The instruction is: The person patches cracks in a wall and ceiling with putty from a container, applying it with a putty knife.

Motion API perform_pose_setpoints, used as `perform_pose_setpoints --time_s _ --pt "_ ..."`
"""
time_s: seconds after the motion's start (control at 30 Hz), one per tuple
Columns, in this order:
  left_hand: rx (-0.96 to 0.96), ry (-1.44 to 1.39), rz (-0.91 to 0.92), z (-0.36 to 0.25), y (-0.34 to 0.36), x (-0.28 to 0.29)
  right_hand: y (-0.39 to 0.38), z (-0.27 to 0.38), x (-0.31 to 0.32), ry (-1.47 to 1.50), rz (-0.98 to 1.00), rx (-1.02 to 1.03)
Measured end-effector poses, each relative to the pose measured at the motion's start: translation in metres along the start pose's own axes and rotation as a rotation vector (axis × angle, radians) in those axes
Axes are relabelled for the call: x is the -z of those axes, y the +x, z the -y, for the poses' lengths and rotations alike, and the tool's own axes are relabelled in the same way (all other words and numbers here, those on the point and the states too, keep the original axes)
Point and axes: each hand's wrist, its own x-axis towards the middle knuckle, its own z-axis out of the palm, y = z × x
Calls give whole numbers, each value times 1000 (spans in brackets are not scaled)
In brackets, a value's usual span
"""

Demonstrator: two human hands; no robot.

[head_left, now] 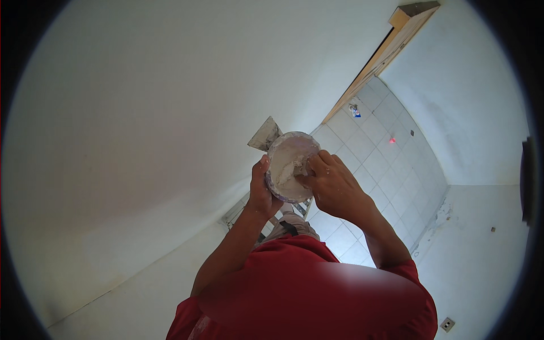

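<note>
My left hand (261, 191) grips the side of a round bowl (293, 199), its thumb up by the rim. White paste (288, 162) coats the bowl's inside, with a lumpy patch in the middle. Over the bowl's right side is my right hand (331, 180), fingers curled down into it near the paste. What those fingers hold, if anything, is hidden. A wide putty knife blade (265, 134), smeared with dried paste, sticks out past the bowl's far left edge. Its handle is out of sight behind the bowl, so I cannot tell what holds it.
A pale wall (141, 113) fills the left side. Far right of the bowl runs a tiled floor (374, 153) with a small blue and white packet (355, 111) on it. A wooden door frame (368, 68) stands at the far end. Partly hidden slats (235, 214) lie below my hands.
</note>
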Motion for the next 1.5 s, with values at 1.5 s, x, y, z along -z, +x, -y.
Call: perform_pose_setpoints --time_s 1.5 --pt "-109 31 28 -19 -13 -65 202 -167 315 142 -1465 -117"
